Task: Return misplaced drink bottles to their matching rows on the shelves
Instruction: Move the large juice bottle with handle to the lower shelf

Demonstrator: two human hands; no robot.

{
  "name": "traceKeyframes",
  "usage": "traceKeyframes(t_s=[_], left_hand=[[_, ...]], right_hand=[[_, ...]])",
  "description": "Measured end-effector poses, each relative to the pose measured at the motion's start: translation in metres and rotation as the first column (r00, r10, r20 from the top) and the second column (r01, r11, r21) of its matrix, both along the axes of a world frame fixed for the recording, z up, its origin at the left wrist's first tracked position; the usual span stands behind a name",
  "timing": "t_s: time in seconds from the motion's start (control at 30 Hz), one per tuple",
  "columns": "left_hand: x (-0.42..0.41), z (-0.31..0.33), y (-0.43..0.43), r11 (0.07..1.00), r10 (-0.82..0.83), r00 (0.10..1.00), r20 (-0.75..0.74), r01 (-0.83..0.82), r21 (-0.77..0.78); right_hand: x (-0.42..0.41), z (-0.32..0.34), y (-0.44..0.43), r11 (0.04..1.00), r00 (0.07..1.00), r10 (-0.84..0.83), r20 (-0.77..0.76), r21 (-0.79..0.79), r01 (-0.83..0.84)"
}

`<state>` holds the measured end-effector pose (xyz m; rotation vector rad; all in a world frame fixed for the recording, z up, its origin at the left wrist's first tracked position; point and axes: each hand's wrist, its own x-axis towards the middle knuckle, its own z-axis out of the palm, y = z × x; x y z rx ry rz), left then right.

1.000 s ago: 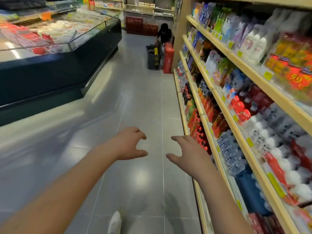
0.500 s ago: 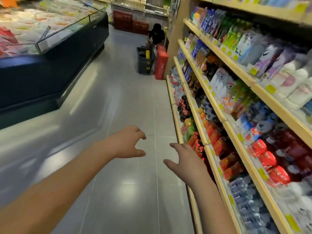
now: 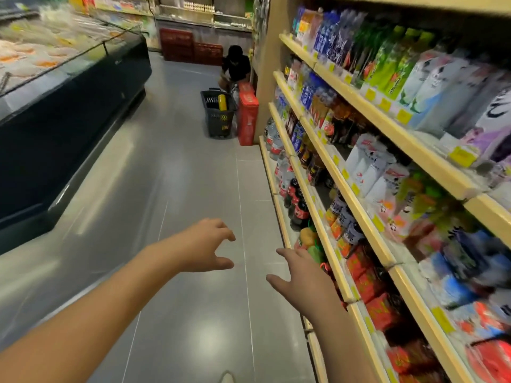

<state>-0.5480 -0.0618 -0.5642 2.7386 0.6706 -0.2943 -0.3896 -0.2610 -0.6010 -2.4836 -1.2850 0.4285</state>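
view has moved up the aisle; left hand (image 3: 206,246) and right hand (image 3: 302,275) still empty, fingers spread, lower centre; bottles (image 3: 297,201) on shelves (image 3: 326,239) at right, no misplaced one picked yet

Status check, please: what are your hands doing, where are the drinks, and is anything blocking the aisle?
Left hand and right hand open, empty. Drink shelves on right, no bottle picked. Basket and crouching person far ahead.

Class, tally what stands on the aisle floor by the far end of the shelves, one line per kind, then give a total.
Black shopping basket: 1
Red box: 1
Crouching person: 1
Total: 3
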Motion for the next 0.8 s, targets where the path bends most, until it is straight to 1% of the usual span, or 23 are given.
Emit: traceKeyframes(t_s=[0.23,0.33,0.5,0.67,0.8], left_hand=[[0.107,0.006,0.088,0.999,-0.031,0.999,-0.025,0.03,-0.033],[0.159,0.0,0.124,0.996,-0.091,0.995,-0.041,0.09,-0.019],[0.252,-0.028,0.184,0.973,-0.232,0.969,-0.08,0.23,-0.027],[0.355,-0.054,0.252,0.905,-0.425,0.898,-0.112,0.424,-0.04],[0.43,-0.059,0.299,0.81,-0.583,0.794,-0.174,0.585,-0.047]], right_hand=[[0.104,0.006,0.077,0.999,0.998,-0.042,-0.037,-0.025,0.041],[0.142,0.0,0.102,0.995,0.995,-0.091,-0.04,-0.036,0.09],[0.203,-0.023,0.144,0.972,0.97,-0.236,-0.064,-0.038,0.234],[0.252,-0.055,0.197,0.904,0.892,-0.428,-0.144,-0.043,0.426],[0.279,-0.066,0.245,0.817,0.801,-0.574,-0.169,-0.058,0.573]])
